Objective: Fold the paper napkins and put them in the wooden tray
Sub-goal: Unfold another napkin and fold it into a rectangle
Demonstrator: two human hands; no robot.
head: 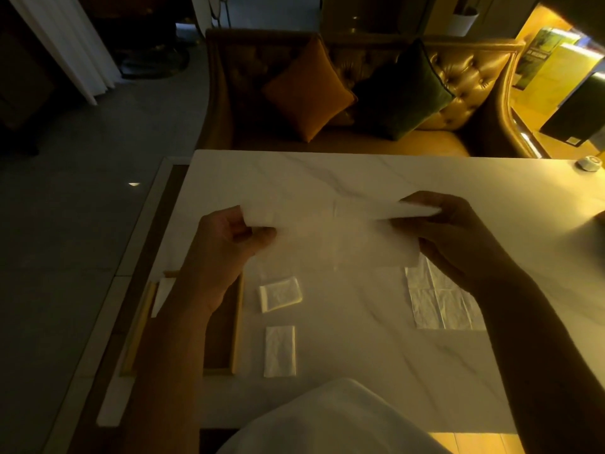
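Both hands pinch the open napkin (330, 237) above the worktop, left hand (222, 250) and right hand (458, 234) at opposite ends (long axis left-right); the wooden tray (237, 322) lies near-left, under the left hand.

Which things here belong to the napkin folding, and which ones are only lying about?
Job: held napkin, left hand, right hand, upper folded napkin, lower folded napkin, flat napkins, wooden tray.
Lying about: orange cushion, green cushion, small round object.
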